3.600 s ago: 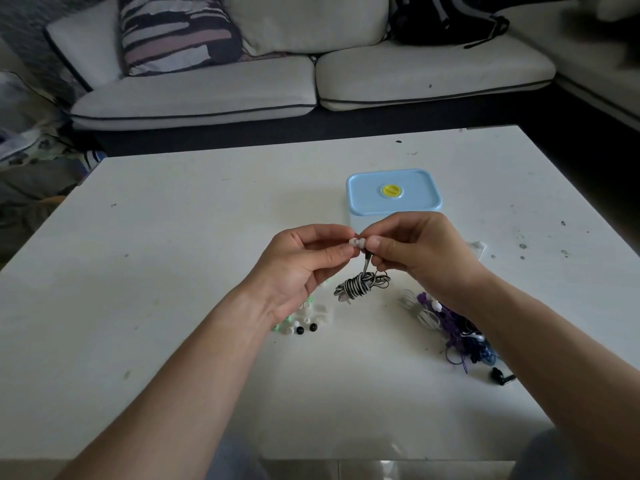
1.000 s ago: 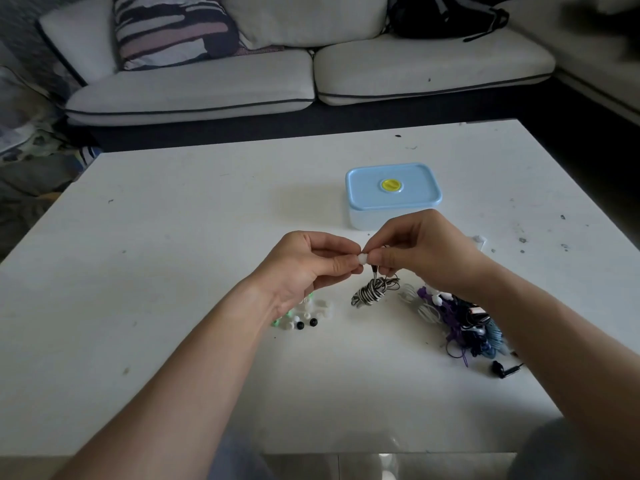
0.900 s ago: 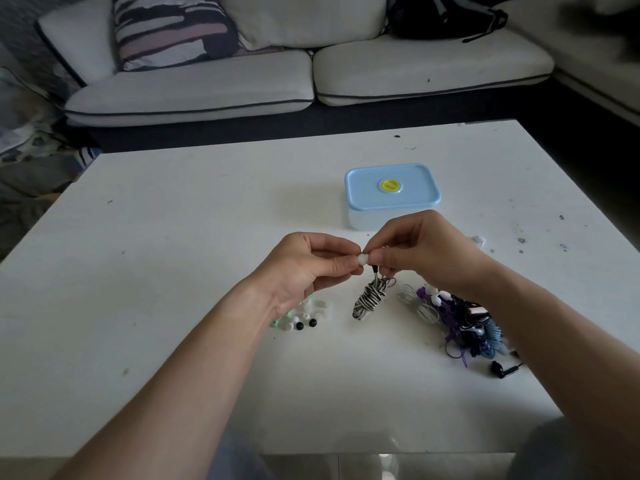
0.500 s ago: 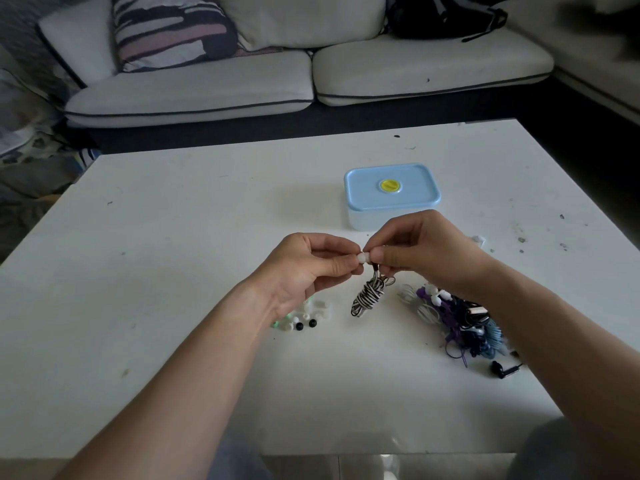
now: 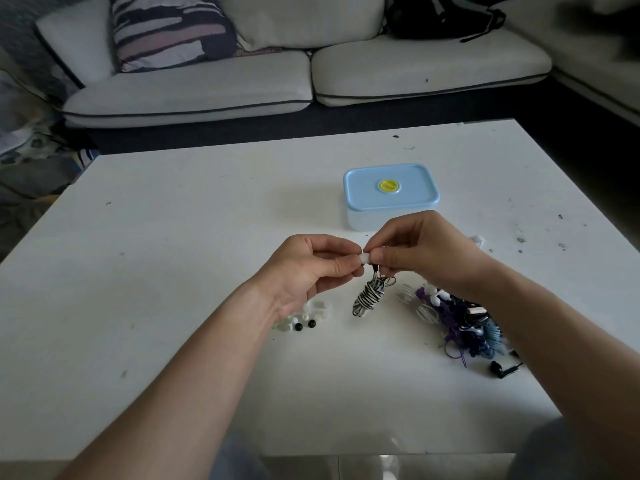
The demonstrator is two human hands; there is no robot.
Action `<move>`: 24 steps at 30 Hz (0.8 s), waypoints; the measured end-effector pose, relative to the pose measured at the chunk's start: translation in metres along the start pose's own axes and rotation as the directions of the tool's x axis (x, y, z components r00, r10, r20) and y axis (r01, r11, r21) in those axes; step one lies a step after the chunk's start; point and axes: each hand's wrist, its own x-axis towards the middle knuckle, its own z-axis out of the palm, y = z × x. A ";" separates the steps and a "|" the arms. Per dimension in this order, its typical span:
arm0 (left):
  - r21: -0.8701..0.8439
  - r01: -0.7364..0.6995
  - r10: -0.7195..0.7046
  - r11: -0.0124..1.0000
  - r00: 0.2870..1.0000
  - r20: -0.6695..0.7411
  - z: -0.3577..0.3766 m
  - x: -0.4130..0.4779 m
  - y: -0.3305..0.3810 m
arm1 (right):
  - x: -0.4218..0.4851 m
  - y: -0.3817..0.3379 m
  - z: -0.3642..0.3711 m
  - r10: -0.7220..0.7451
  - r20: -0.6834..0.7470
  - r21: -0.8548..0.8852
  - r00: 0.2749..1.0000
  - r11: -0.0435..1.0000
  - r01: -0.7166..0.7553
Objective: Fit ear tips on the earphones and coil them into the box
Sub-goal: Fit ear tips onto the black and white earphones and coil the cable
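My left hand (image 5: 313,268) and my right hand (image 5: 420,249) meet fingertip to fingertip above the table. Between them sits a small white ear tip (image 5: 365,258), pinched by my left thumb and forefinger. My right hand grips the earbud end of a black-and-white striped earphone, whose coiled cable (image 5: 370,296) dangles below down to the tabletop. The earbud itself is hidden by my fingers. A clear box with a shut light-blue lid (image 5: 391,188) stands just beyond my right hand.
Loose white, black and green ear tips (image 5: 304,318) lie under my left wrist. A tangle of purple, blue and white earphones (image 5: 460,318) lies at the right, with a black earbud (image 5: 500,369) near it. The white table (image 5: 173,237) faces a sofa (image 5: 242,81).
Over the last second both hands have stayed pinched together at the ear tip. The dangling coil has swung from a loose bunch into a straighter hanging bundle.
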 end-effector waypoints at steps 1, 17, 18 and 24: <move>-0.004 -0.003 0.003 1.000 1.000 0.003 0.000 0.001 0.000 | 0.000 0.001 0.000 0.003 -0.004 0.017 1.000 1.000 -0.003; 0.132 0.096 -0.091 0.987 0.995 -0.038 0.008 0.001 -0.011 | 0.000 0.007 -0.001 0.335 -0.130 0.519 0.933 0.825 -0.224; 0.125 0.066 -0.057 0.990 0.996 -0.074 0.009 0.001 -0.012 | 0.000 0.008 0.000 0.378 -0.163 0.512 0.912 0.822 -0.249; 0.260 -0.065 0.118 0.964 0.974 -0.195 0.022 0.003 -0.017 | 0.000 0.007 0.012 0.584 -0.246 0.460 0.773 0.773 -0.438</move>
